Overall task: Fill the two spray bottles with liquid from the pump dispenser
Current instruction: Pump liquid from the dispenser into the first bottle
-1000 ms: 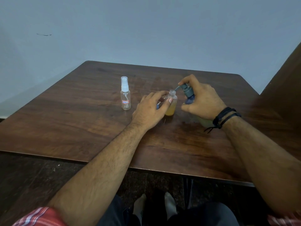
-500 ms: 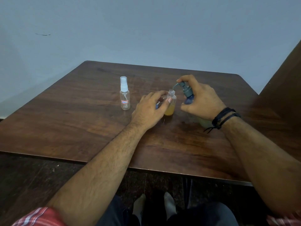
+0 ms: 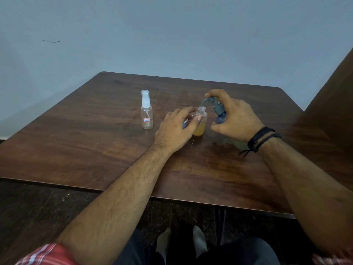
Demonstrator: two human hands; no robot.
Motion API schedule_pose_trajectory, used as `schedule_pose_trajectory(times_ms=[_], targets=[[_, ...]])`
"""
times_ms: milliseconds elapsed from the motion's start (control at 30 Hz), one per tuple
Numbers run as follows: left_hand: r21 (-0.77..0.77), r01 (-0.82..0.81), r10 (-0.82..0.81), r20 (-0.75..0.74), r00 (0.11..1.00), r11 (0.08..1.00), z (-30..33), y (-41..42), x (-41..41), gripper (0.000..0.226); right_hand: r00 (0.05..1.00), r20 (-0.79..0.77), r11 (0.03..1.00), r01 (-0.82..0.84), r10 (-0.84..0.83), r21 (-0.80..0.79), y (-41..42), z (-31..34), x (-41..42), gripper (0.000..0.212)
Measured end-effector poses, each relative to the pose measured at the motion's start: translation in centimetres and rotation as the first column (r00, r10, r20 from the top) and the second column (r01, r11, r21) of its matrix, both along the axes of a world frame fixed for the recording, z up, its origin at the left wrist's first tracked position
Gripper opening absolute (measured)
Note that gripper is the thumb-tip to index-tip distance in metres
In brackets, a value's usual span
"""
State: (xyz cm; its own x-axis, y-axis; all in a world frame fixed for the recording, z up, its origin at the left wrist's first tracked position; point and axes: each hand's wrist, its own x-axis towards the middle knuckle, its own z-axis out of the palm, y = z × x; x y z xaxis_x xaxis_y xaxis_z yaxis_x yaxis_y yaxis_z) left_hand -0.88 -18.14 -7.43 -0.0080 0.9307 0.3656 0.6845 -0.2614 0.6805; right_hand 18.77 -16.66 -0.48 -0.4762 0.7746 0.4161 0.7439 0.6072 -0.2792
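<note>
Change since earlier: we see almost nothing moved; our right forefinger still sits on the pump head and the amber level looks the same.
Left hand (image 3: 178, 127): our fingers and thumb curl round the small clear plastic spray bottle with its top off (image 3: 200, 122), steadying it upright on the dark brown wooden table (image 3: 95, 140); something small and blue shows behind our palm, too hidden to name.
Right hand (image 3: 235, 117): our fingers wrap the blue-bodied pump dispenser with a grey pump head (image 3: 217, 111), forefinger on top of the head; its spout reaches toward nine o'clock, ending over the open neck.
Open bottle: near the table's middle, touching our left fingers, just beside the dispenser; amber liquid fills roughly its lower half.
Second bottle: a clear plastic spray bottle with a white nozzle and a small red-edged label (image 3: 146, 110) stands at nine o'clock from the open one, apart from both hands, capped and seemingly empty.
Progress: we judge the first fill about half done.
Left to do: more pumping, recapping, then opening and filling the second bottle.
</note>
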Motion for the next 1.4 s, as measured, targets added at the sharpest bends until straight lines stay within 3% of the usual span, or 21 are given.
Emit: schedule_pose_trajectory(times_ms=[167,367,567,800,1000,1200,1400], targets=[[0.009,-0.005,0.005,0.004,1.0,1.0,-0.14,0.05,-0.01,0.053,1.0,-0.008,0.999,0.025,-0.026,-0.022,-0.07,0.13,-0.12,0.059],[0.003,0.001,-0.001,0.002,1.0,1.0,0.0,-0.02,0.01,0.054,1.0,-0.003,1.0,0.019,-0.019,-0.009,-0.01,-0.08,0.01,0.07],[0.023,-0.007,0.006,0.019,1.0,1.0,-0.3,0.11,0.0,0.053,1.0,-0.012,1.0,0.021,-0.021,-0.007,-0.16,0.16,-0.1,0.057],[0.022,-0.002,0.002,0.01,1.0,1.0,-0.15,0.06,-0.04,0.056,1.0,-0.016,1.0,0.017,-0.017,0.022,-0.25,0.06,0.02,0.068],[0.018,-0.005,0.005,0.001,1.0,1.0,-0.25,0.05,-0.06,0.053,0.999,-0.004,0.999,0.033,-0.033,-0.002,0.03,-0.01,-0.13,0.058],[0.013,-0.008,0.008,0.001,1.0,1.0,-0.23,0.1,-0.05,0.049,1.0,-0.007,0.999,0.029,-0.029,0.015,0.03,0.05,-0.02,0.07],[0.015,-0.006,0.006,0.004,1.0,1.0,-0.23,0.14,-0.11,0.051,0.999,-0.001,0.999,0.034,-0.034,-0.018,0.04,0.07,-0.18,0.059]])
